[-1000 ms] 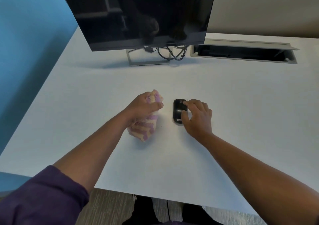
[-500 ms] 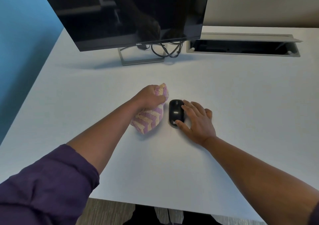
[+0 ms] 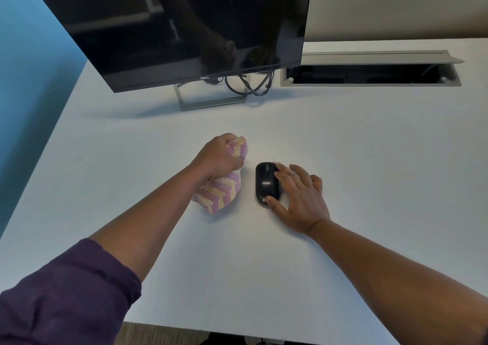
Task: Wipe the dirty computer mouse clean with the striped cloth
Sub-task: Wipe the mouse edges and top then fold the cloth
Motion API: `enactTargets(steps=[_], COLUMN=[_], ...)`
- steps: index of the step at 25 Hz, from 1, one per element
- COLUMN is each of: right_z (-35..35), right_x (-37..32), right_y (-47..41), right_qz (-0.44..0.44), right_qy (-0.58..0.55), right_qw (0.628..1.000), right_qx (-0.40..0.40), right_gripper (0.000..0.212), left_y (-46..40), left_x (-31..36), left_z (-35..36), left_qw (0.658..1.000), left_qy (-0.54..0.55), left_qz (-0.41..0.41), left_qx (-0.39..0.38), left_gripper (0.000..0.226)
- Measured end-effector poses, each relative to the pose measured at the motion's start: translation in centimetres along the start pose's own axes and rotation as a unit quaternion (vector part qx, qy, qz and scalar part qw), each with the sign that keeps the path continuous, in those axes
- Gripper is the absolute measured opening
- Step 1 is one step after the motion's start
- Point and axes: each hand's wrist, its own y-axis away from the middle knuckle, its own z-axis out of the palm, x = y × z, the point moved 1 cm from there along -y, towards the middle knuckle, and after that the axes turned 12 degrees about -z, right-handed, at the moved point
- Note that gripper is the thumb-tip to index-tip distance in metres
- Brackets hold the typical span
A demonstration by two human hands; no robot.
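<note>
A black computer mouse (image 3: 265,182) lies flat on the white desk (image 3: 264,265) near its middle. My right hand (image 3: 301,199) grips it from the right, thumb at its near end and fingers over its right side. The striped cloth (image 3: 221,190), purple and pale yellow, is bunched in my left hand (image 3: 217,158), which is closed around its top. The cloth rests on the desk just left of the mouse, with a small gap between them. Tiny specks of dirt (image 3: 274,161) lie on the desk by the far end of the mouse.
A dark monitor (image 3: 184,27) on a metal stand (image 3: 208,98) fills the back, with cables (image 3: 248,85) beside it. An open cable hatch (image 3: 369,73) is set in the desk at the back right. A blue wall (image 3: 31,67) borders the left.
My left hand with the cloth has shifted slightly away from the mouse, opening a gap. My right hand has stayed on the mouse. The camera has tilted.
</note>
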Motion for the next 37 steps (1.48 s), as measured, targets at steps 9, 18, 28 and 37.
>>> enactTargets(steps=[9, 18, 28, 37], right_z=[0.3, 0.1, 0.1, 0.1], right_x=[0.2, 0.1, 0.0, 0.0], right_y=[0.0, -0.1, -0.1, -0.1], right_qz=[-0.009, 0.0, 0.003, 0.003], right_qy=[0.007, 0.007, 0.007, 0.015], right_qw=[1.0, 1.0, 1.0, 1.0], right_qx=[0.009, 0.004, 0.004, 0.001], right_gripper=[0.056, 0.057, 0.057, 0.054], left_y=[-0.1, -0.8, -1.2, 0.7], left_x=[3.0, 4.5, 4.7, 3.0], left_z=[2.4, 3.6, 3.6, 4.4], left_qw=[0.987, 0.964, 0.947, 0.972], left_qy=[-0.106, -0.203, -0.248, -0.19], left_qz=[0.117, 0.159, 0.188, 0.137], left_qx=[-0.015, -0.064, -0.077, 0.003], left_gripper=[0.029, 0.018, 0.018, 0.03])
